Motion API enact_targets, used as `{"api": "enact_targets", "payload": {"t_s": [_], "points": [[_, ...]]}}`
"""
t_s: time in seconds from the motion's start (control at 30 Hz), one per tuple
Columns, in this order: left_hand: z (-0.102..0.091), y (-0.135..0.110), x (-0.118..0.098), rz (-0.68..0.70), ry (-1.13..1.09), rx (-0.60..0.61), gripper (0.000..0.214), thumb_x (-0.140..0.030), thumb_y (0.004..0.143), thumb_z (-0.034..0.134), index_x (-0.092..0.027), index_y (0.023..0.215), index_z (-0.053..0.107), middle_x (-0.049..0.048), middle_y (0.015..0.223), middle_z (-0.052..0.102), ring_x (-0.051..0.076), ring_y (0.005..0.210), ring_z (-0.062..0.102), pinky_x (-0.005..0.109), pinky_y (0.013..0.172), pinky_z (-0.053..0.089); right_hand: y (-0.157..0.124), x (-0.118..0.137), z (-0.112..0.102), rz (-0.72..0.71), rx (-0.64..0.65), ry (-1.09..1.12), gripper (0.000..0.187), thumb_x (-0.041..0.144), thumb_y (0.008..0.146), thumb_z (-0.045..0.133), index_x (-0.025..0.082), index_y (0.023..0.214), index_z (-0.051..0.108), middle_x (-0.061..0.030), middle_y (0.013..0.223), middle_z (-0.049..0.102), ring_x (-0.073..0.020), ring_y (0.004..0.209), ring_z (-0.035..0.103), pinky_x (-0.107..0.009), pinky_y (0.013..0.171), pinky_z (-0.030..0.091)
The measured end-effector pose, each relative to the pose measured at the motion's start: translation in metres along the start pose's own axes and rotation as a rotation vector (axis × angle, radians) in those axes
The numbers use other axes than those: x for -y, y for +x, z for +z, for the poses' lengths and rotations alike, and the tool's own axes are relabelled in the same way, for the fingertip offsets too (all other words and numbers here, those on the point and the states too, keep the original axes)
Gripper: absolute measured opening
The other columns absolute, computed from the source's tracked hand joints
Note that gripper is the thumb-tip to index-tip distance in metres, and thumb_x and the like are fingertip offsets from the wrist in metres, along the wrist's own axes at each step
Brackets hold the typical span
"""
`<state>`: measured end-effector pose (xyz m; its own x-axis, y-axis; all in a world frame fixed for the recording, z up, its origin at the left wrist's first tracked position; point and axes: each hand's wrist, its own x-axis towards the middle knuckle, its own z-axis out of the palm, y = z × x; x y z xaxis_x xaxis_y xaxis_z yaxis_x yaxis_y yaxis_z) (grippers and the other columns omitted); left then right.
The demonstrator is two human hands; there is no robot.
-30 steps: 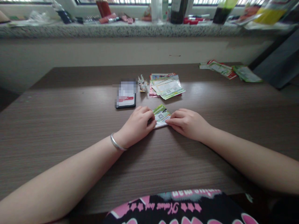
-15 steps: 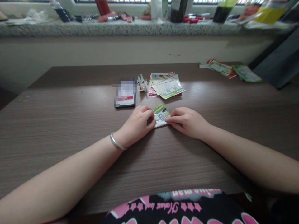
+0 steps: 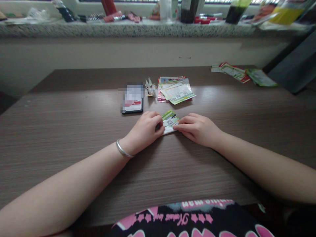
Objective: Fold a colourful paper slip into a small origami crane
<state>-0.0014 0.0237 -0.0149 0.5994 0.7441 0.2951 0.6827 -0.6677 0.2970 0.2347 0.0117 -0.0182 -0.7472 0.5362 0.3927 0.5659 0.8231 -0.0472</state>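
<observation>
A small green-and-white printed paper (image 3: pixel 170 121) with a QR code lies on the brown table in front of me, its near edge folded over into a white strip. My left hand (image 3: pixel 148 126), with a silver bangle at the wrist, closes on the paper's left end, its fingers curled and thumb at the fold. On the opposite end, my right hand (image 3: pixel 196 129) has its fingers together, with the fingertips pressing on the fold. Parts of the paper are hidden beneath both hands.
Beyond my hands are a phone (image 3: pixel 133 98), a folded paper figure (image 3: pixel 150 88) and a stack of printed leaflets (image 3: pixel 176 89). More leaflets (image 3: pixel 235 72) lie at the table's far right. Bottles and pens crowd the granite windowsill (image 3: pixel 138 30).
My right fingertips have shifted very slightly left along the folded edge of the paper. My left hand stays in place.
</observation>
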Motion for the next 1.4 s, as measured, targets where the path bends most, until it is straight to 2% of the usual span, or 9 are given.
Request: {"api": "enact_targets", "payload": {"t_s": [0.7, 0.9, 1.03, 1.2, 1.4], "points": [[-0.002, 0.0, -0.002, -0.009, 0.013, 0.013, 0.013, -0.023, 0.086, 0.055, -0.013, 0.081, 0.062, 0.0073, 0.091, 0.061, 0.02, 0.089, 0.055, 0.034, 0.088, 0.045, 0.002, 0.004, 0.001, 0.011, 0.037, -0.049, 0.024, 0.026, 0.092, 0.05, 0.024, 0.1, 0.072, -0.0047, 0.095, 0.069, -0.0173, 0.082, 0.058, -0.029, 0.073, 0.046], [-0.001, -0.001, 0.0, 0.025, 0.031, -0.01, 0.015, -0.025, 0.088, 0.055, -0.016, 0.091, 0.066, 0.0065, 0.094, 0.063, 0.019, 0.089, 0.056, 0.033, 0.086, 0.045, 0.002, 0.004, 0.001, 0.009, 0.058, -0.062, 0.024, 0.025, 0.092, 0.05, 0.024, 0.101, 0.071, -0.005, 0.095, 0.068, -0.0177, 0.083, 0.057, -0.029, 0.073, 0.046], [-0.007, -0.008, -0.011, 0.116, 0.169, 0.044, 0.023, -0.027, 0.094, 0.046, -0.018, 0.093, 0.067, 0.007, 0.098, 0.063, 0.019, 0.09, 0.056, 0.033, 0.083, 0.046, 0.002, 0.004, 0.0, 0.013, 0.049, -0.062, 0.023, 0.024, 0.092, 0.05, 0.025, 0.101, 0.071, -0.0049, 0.097, 0.068, -0.0179, 0.083, 0.057, -0.03, 0.073, 0.046], [-0.014, -0.019, -0.033, 0.087, 0.407, 0.132, 0.025, -0.028, 0.096, 0.041, -0.024, 0.104, 0.065, 0.0053, 0.091, 0.063, 0.022, 0.086, 0.058, 0.033, 0.069, 0.047, 0.002, 0.003, 0.001, 0.009, 0.049, -0.057, 0.024, 0.025, 0.092, 0.05, 0.024, 0.101, 0.072, -0.0056, 0.097, 0.068, -0.0181, 0.083, 0.056, -0.03, 0.074, 0.045], [-0.014, -0.023, -0.035, 0.111, 0.493, 0.165, 0.026, -0.023, 0.094, 0.045, -0.026, 0.116, 0.059, 0.0049, 0.097, 0.062, 0.02, 0.083, 0.058, 0.029, 0.06, 0.045, 0.0, 0.003, 0.001, 0.023, 0.055, -0.054, 0.024, 0.026, 0.092, 0.05, 0.025, 0.103, 0.071, -0.0044, 0.099, 0.068, -0.0179, 0.084, 0.057, -0.03, 0.074, 0.045]]}}
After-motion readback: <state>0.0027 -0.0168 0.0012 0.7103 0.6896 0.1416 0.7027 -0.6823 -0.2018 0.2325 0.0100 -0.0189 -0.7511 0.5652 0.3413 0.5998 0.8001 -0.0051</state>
